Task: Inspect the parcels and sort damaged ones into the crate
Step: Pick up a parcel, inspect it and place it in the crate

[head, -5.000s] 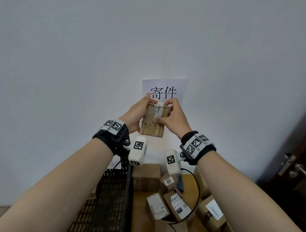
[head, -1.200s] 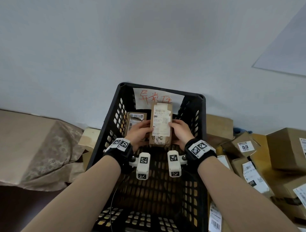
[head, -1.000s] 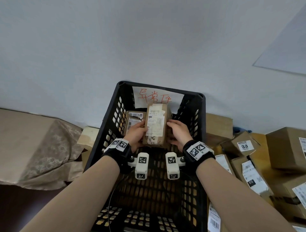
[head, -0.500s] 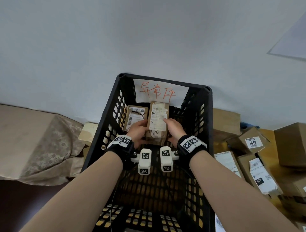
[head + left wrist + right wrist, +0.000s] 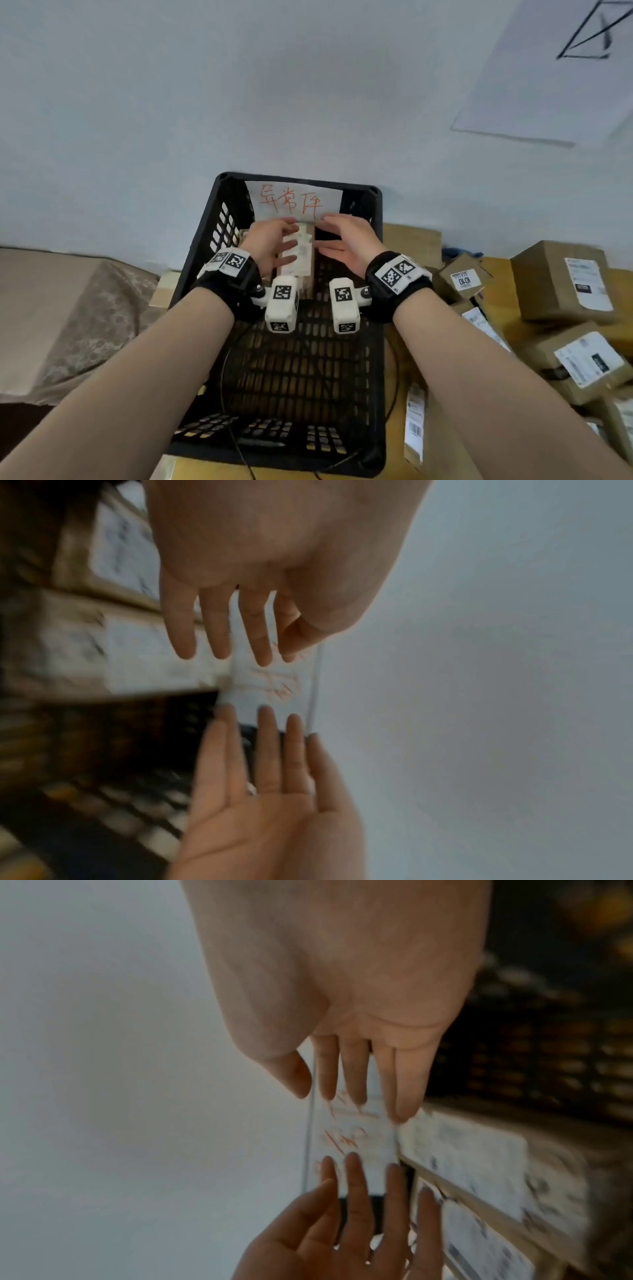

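— Where did the crate (image 5: 205, 260) sit?
— Against the wall (image 5: 239, 85), with a paper sign (image 5: 294, 202) on its far side and a parcel (image 5: 301, 250) standing inside, just before that sign

— And to its right?
— More parcels (image 5: 561, 281), piled together

A plain pale blue-grey wall (image 5: 239, 85) fills the upper half of the head view from nine o'clock round to three, evenly and softly lit. At one to two o'clock a white sheet of paper (image 5: 548, 78) with black line marks hangs on it. At nine o'clock, low against the wall, lies a beige patterned cloth (image 5: 68, 315) draped over something bulky. At four o'clock a yellowish wooden surface (image 5: 493, 284) shows.
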Available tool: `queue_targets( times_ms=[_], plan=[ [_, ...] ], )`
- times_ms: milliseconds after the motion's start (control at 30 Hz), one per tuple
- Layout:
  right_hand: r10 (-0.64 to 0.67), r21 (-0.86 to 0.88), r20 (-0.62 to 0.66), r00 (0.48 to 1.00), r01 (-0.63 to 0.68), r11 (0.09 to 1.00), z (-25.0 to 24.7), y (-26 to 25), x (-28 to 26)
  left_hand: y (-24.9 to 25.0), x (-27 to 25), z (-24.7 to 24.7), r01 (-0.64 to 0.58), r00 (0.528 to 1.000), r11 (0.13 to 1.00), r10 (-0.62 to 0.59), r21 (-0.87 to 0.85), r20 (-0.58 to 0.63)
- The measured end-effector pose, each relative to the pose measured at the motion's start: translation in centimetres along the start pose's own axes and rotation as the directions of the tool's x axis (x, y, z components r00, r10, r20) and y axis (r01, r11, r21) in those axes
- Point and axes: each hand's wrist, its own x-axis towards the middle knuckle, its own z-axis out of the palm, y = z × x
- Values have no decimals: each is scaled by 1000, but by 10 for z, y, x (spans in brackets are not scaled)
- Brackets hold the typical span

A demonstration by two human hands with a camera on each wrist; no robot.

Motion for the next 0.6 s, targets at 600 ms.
queue_targets(
  times_ms=[600],
  plan=[
    [13,-94,-205,979,-33,995,-355,-29,-79,-53,-38,317,13,970,983,-57,181,238]
  ],
)
